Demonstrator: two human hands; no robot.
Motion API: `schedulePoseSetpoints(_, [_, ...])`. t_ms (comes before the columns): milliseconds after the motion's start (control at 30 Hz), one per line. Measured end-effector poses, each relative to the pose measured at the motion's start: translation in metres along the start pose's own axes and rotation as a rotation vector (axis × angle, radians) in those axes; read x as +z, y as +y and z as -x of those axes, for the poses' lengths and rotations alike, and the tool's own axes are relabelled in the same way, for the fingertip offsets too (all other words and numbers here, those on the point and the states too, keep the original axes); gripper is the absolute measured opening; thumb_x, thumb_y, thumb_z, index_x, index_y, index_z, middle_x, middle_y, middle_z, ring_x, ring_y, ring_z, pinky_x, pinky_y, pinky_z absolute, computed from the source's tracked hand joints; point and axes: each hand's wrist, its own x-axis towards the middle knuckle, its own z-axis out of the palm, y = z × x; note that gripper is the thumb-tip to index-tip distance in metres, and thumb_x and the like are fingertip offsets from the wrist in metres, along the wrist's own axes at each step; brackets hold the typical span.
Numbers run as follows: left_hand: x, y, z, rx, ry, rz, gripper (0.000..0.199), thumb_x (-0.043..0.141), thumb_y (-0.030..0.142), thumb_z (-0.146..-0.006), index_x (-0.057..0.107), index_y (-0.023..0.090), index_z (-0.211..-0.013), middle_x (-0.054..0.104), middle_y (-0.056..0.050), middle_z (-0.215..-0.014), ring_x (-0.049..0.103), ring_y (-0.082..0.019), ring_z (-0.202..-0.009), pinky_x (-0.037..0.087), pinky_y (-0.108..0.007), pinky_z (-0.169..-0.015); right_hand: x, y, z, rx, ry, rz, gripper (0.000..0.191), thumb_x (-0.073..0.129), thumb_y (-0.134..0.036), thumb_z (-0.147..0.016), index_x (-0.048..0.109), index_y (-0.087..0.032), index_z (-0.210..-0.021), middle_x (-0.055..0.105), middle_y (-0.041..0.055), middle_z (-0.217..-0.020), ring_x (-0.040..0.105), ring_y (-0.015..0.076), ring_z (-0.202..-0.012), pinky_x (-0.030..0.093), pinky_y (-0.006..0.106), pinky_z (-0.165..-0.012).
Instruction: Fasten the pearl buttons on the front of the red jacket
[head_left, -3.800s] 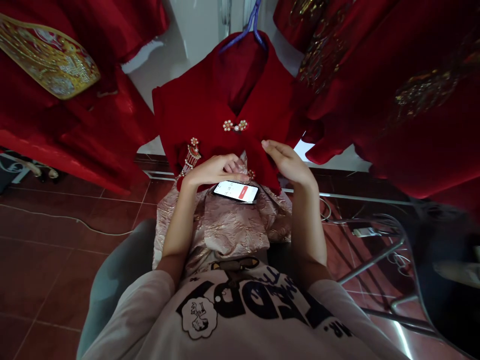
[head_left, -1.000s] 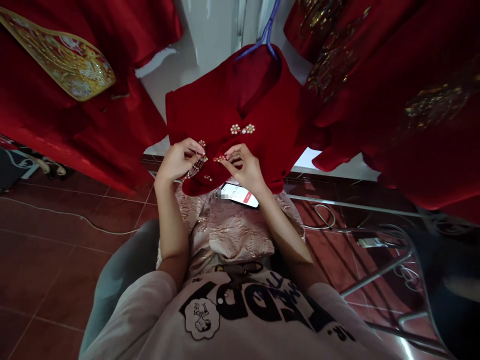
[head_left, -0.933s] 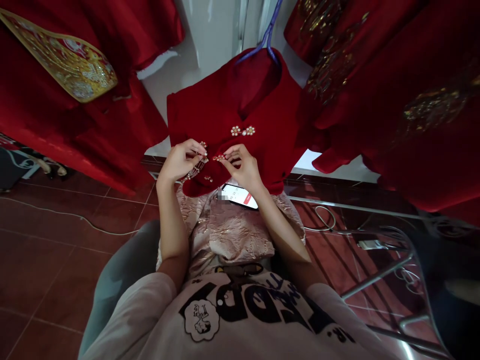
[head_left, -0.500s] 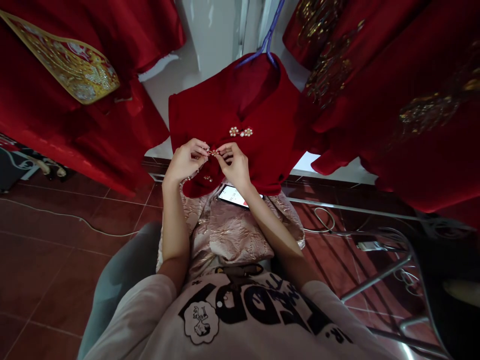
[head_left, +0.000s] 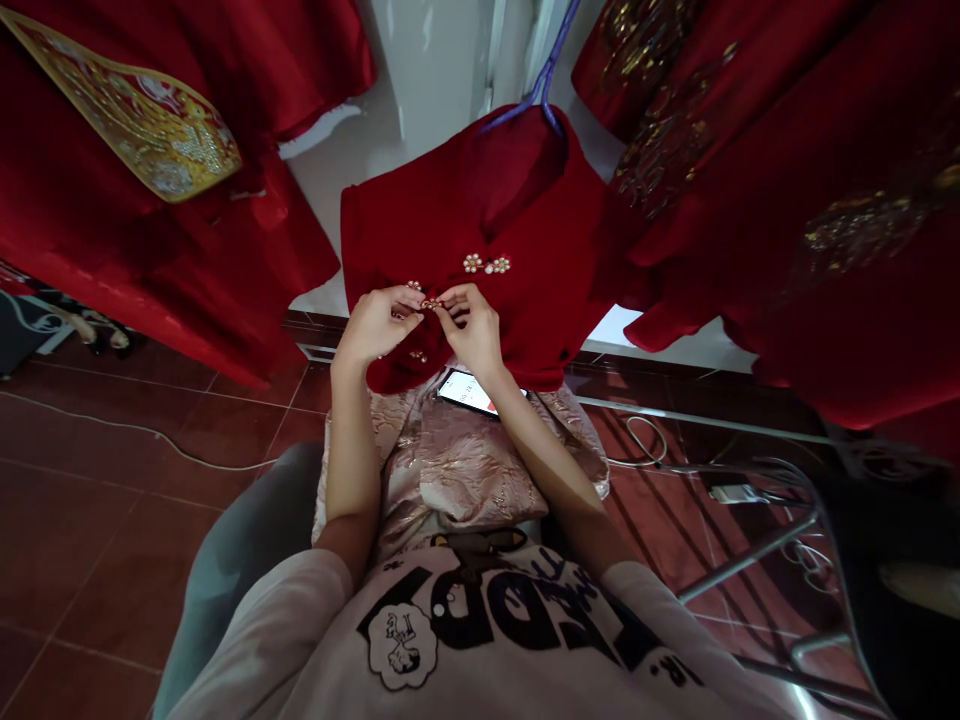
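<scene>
Tiled floor (head_left: 82, 530), matte red garment (head_left: 420, 225); hands (head_left: 375, 325) (head_left: 476, 330) pinching small beaded clasp (head_left: 430, 304)

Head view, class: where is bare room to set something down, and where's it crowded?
Free: floor tiles at lower left, bordered above by the pale cable; rumpled pink cloth between phone and printed shirt. Crowded: around the small clasp, where left hand and right hand nearly meet.
</scene>
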Motion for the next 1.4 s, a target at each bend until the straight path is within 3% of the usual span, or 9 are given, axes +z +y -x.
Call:
schedulePoseSetpoints(100, [0.002, 0.003, 0.000, -0.001, 0.061, -0.006, 0.016, 0.077, 0.020, -0.082, 0.080, 0.015, -0.097, 0.081, -0.008, -0.099, 0.077, -0.022, -0.090, 0.062, -0.034, -0.088, 0.003, -0.002, 0.001, -0.005, 0.008, 0.019, 0.007, 0.059, -0.020, -0.093, 0.057, -0.023, -0.099, 0.070, 0.0048, -0.101, 0.066, 0.0173, -0.089, 0.060, 0.034, -0.086])
schedulePoseSetpoints(200, [0.006, 0.004, -0.002, -0.031, 0.126, -0.003, 0.020, 0.086, 0.025, -0.077, 0.080, 0.015, -0.094, 0.081, -0.008, -0.093, 0.076, -0.021, -0.084, 0.062, -0.034, -0.085, 0.005, -0.003, 0.004, -0.030, 0.020, 0.070, 0.008, 0.056, -0.019, -0.094, 0.060, -0.024, -0.100, 0.069, 0.0054, -0.105, 0.066, 0.0183, -0.089, 0.060, 0.036, -0.086])
schedulePoseSetpoints(333, [0.011, 0.004, -0.005, -0.055, 0.182, -0.007, 0.015, 0.077, 0.009, -0.078, 0.080, 0.014, -0.092, 0.080, -0.007, -0.090, 0.076, -0.019, -0.082, 0.063, -0.032, -0.085, 0.005, -0.005, 0.006, -0.042, 0.013, 0.113, 0.007, 0.055, -0.021, -0.097, 0.062, -0.024, -0.098, 0.067, 0.0061, -0.108, 0.066, 0.0193, -0.091, 0.061, 0.038, -0.086])
schedulePoseSetpoints(433, [0.013, 0.006, -0.005, -0.073, 0.192, -0.024, 0.022, 0.070, 0.002, -0.076, 0.080, 0.013, -0.092, 0.080, -0.006, -0.089, 0.077, -0.019, -0.081, 0.063, -0.033, -0.086, 0.004, -0.007, 0.006, -0.023, 0.016, 0.113, 0.006, 0.057, -0.020, -0.097, 0.062, -0.023, -0.097, 0.067, 0.0055, -0.107, 0.066, 0.0191, -0.091, 0.060, 0.038, -0.087])
schedulePoseSetpoints(600, [0.012, 0.009, -0.003, -0.036, 0.192, -0.065, 0.018, 0.072, 0.008, -0.078, 0.082, 0.014, -0.092, 0.081, -0.008, -0.092, 0.078, -0.023, -0.085, 0.063, -0.039, -0.091, 0.002, -0.010, 0.005, -0.015, 0.012, 0.119, 0.010, 0.057, -0.017, -0.097, 0.063, -0.023, -0.092, 0.067, 0.0037, -0.105, 0.068, 0.0181, -0.090, 0.060, 0.036, -0.087])
schedulePoseSetpoints(800, [0.013, 0.004, -0.004, -0.029, 0.169, -0.061, 0.023, 0.069, 0.002, -0.080, 0.081, 0.014, -0.095, 0.082, -0.007, -0.096, 0.078, -0.020, -0.088, 0.063, -0.034, -0.092, 0.001, -0.014, 0.002, -0.002, -0.004, 0.163, 0.012, 0.058, -0.013, -0.096, 0.066, -0.022, -0.093, 0.067, 0.0052, -0.107, 0.069, 0.0203, -0.092, 0.059, 0.038, -0.085])
schedulePoseSetpoints(1033, [0.018, 0.011, -0.005, -0.046, 0.177, -0.294, 0.021, 0.067, 0.003, -0.088, 0.080, 0.014, -0.100, 0.081, -0.010, -0.107, 0.078, -0.025, -0.104, 0.059, -0.036, -0.100, 0.000, -0.019, 0.003, 0.009, -0.003, 0.247, 0.015, 0.057, -0.010, -0.095, 0.068, -0.021, -0.093, 0.068, 0.0043, -0.109, 0.068, 0.0188, -0.095, 0.058, 0.034, -0.085])
schedulePoseSetpoints(1267, [0.015, 0.011, -0.006, -0.036, 0.180, -0.189, 0.012, 0.069, 0.005, -0.088, 0.074, 0.014, -0.096, 0.081, -0.007, -0.102, 0.078, -0.021, -0.097, 0.060, -0.032, -0.095, 0.002, -0.020, -0.011, 0.065, 0.027, 0.242, 0.006, 0.067, -0.014, -0.090, 0.066, -0.020, -0.091, 0.070, 0.0026, -0.101, 0.068, 0.0163, -0.084, 0.058, 0.032, -0.078])
schedulePoseSetpoints(1400, [0.007, 0.007, -0.002, -0.078, 0.164, -0.131, 0.023, 0.069, 0.005, -0.087, 0.064, 0.013, -0.107, 0.078, -0.007, -0.096, 0.077, -0.019, -0.091, 0.060, -0.027, -0.084, -0.013, -0.009, -0.013, 0.031, -0.095, 0.105, 0.010, 0.070, -0.013, -0.086, 0.066, -0.020, -0.092, 0.074, 0.0025, -0.098, 0.070, 0.0157, -0.084, 0.060, 0.032, -0.082])
